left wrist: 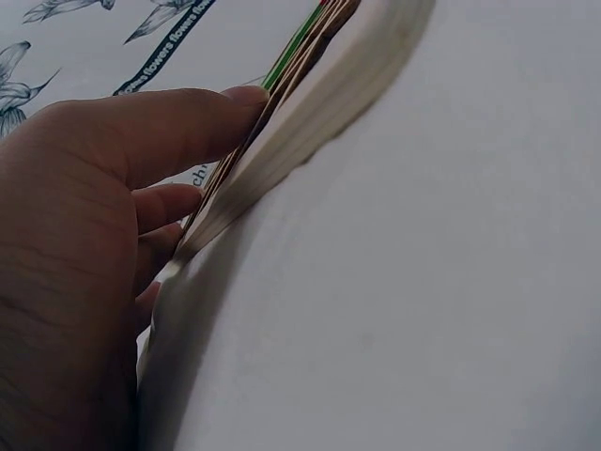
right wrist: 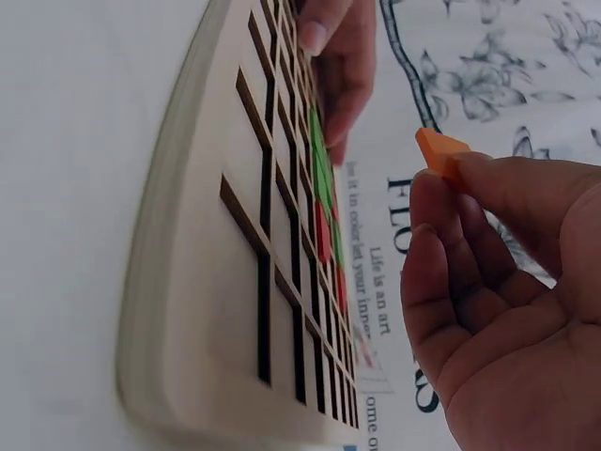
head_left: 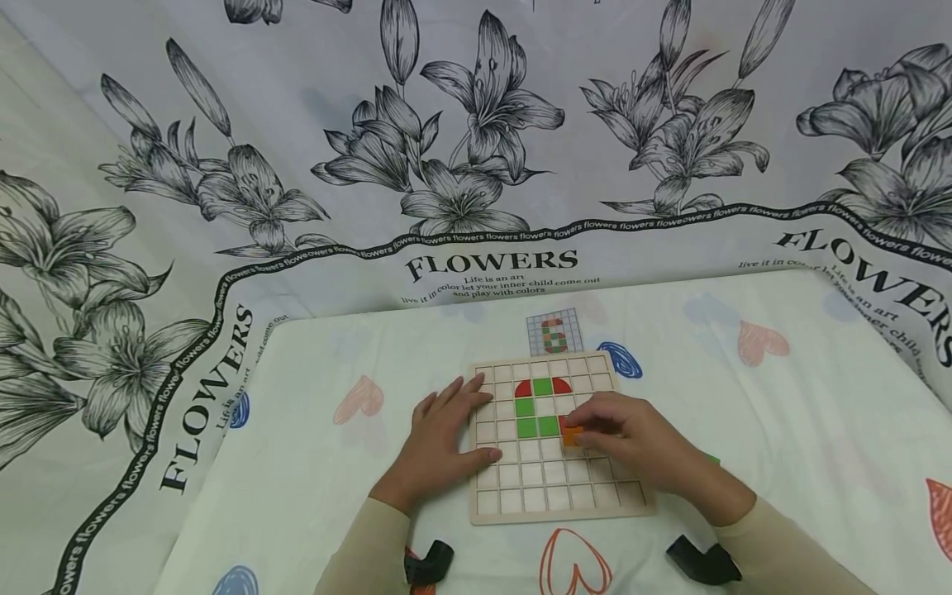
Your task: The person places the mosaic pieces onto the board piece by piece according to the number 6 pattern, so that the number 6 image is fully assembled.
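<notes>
A square wooden grid board lies on the table in the head view. Green square tiles and red round-edged tiles sit in several of its cells. My left hand, fingers spread, rests on the board's left edge; the left wrist view has its thumb against that edge. Over the cells right of the lower green tiles, my right hand pinches an orange tile between thumb and fingertips. In the right wrist view the tile is held above the board. A red piece beneath those fingertips is partly hidden.
Behind the board lies a small pattern card with a red, green and orange figure. A green piece peeks out beyond the right forearm. Black curved objects are by both wrists. A flower-printed cloth stands behind the table.
</notes>
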A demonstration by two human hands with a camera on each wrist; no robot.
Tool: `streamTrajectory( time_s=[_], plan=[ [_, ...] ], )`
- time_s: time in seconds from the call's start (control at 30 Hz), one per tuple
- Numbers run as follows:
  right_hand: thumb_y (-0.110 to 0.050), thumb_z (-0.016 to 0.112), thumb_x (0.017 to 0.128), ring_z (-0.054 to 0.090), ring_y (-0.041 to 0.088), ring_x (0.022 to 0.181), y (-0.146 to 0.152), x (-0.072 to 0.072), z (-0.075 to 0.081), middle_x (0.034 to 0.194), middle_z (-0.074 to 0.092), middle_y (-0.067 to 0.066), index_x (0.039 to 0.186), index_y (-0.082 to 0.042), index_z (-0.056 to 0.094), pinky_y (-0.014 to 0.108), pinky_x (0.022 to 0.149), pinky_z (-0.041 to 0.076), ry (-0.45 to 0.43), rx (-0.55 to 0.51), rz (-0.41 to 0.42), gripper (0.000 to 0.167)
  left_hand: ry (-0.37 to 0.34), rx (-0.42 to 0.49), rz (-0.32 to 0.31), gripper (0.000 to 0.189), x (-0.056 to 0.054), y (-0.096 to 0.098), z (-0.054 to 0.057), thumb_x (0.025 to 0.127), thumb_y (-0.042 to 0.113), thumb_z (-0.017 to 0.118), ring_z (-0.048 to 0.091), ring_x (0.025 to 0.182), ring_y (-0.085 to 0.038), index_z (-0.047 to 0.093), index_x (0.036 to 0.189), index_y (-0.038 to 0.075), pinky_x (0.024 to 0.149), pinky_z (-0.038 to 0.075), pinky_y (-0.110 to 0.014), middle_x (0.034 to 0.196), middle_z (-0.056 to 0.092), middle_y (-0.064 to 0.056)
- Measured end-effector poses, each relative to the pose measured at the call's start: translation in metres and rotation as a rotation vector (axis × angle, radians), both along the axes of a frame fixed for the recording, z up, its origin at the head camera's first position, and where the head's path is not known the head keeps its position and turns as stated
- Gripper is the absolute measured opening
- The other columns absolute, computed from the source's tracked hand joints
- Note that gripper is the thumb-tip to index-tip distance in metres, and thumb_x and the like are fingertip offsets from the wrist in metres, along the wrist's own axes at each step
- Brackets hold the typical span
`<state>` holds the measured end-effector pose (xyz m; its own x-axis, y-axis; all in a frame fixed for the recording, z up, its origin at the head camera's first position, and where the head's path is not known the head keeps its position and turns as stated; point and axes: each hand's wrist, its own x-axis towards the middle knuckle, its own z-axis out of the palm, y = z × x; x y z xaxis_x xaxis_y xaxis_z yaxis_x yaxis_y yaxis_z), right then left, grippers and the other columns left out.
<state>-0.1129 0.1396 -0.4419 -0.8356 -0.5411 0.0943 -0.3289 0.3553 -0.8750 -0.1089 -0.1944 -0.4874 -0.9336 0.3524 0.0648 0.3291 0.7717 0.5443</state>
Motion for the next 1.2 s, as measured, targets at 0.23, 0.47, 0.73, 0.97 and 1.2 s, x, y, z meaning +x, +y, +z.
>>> streamTrajectory(
  time_s=[0.23, 0.47, 0.73, 0.97, 1.2],
  plan=[
    [-0.011, 0.079, 0.102, 0.068, 0.016, 0.097, -0.017, -0.002, -0.004, 0.11, 0.075, -0.002, 0.112, -0.016, 0.08, 0.029, 0.086, 0.058, -0.011, -0.047, 0.02, 0.012, -0.015, -0.012, -0.005, 0.078, -0.001, 0.0, 0.0, 0.092, 0.059, 0.078, 0.015, 0.163, -0.014, 0.054, 0.159, 0.028, 0.127, 0.006, -0.052, 0.177, 0.027, 0.016],
    [-0.011, 0.079, 0.102, 0.068, 0.014, 0.093, -0.033, -0.003, -0.007, 0.106, 0.074, 0.0, 0.109, -0.016, 0.08, 0.029, 0.084, 0.058, -0.011, -0.06, 0.029, 0.009, -0.02, -0.016, -0.004, 0.078, -0.002, 0.001, 0.0, 0.091, 0.059, 0.077, 0.014, 0.163, -0.013, 0.054, 0.16, 0.029, 0.127, 0.005, -0.051, 0.177, 0.026, 0.017],
    [-0.013, 0.078, 0.103, 0.067, 0.015, 0.093, -0.046, -0.003, -0.013, 0.102, 0.071, -0.009, 0.109, -0.018, 0.078, 0.029, 0.084, 0.058, -0.062, -0.02, 0.031, 0.008, -0.012, -0.01, -0.008, 0.078, -0.003, 0.001, 0.0, 0.091, 0.059, 0.077, 0.016, 0.163, -0.014, 0.054, 0.159, 0.028, 0.127, 0.005, -0.051, 0.176, 0.027, 0.017],
    [-0.012, 0.077, 0.103, 0.064, 0.014, 0.092, -0.053, -0.002, -0.02, 0.1, 0.07, -0.013, 0.11, -0.021, 0.079, 0.03, 0.084, 0.056, -0.049, 0.06, 0.007, 0.012, -0.012, -0.013, -0.012, 0.078, -0.003, 0.0, -0.002, 0.091, 0.059, 0.077, 0.015, 0.163, -0.014, 0.054, 0.159, 0.028, 0.127, 0.006, -0.051, 0.176, 0.026, 0.017],
    [-0.012, 0.076, 0.104, 0.063, 0.011, 0.093, -0.054, -0.002, -0.026, 0.105, 0.071, -0.012, 0.111, -0.021, 0.079, 0.031, 0.086, 0.056, -0.005, 0.103, 0.035, 0.012, -0.016, -0.009, -0.01, 0.079, -0.002, -0.002, -0.003, 0.091, 0.059, 0.077, 0.015, 0.163, -0.014, 0.053, 0.16, 0.027, 0.127, 0.006, -0.051, 0.177, 0.027, 0.016]
  ],
)
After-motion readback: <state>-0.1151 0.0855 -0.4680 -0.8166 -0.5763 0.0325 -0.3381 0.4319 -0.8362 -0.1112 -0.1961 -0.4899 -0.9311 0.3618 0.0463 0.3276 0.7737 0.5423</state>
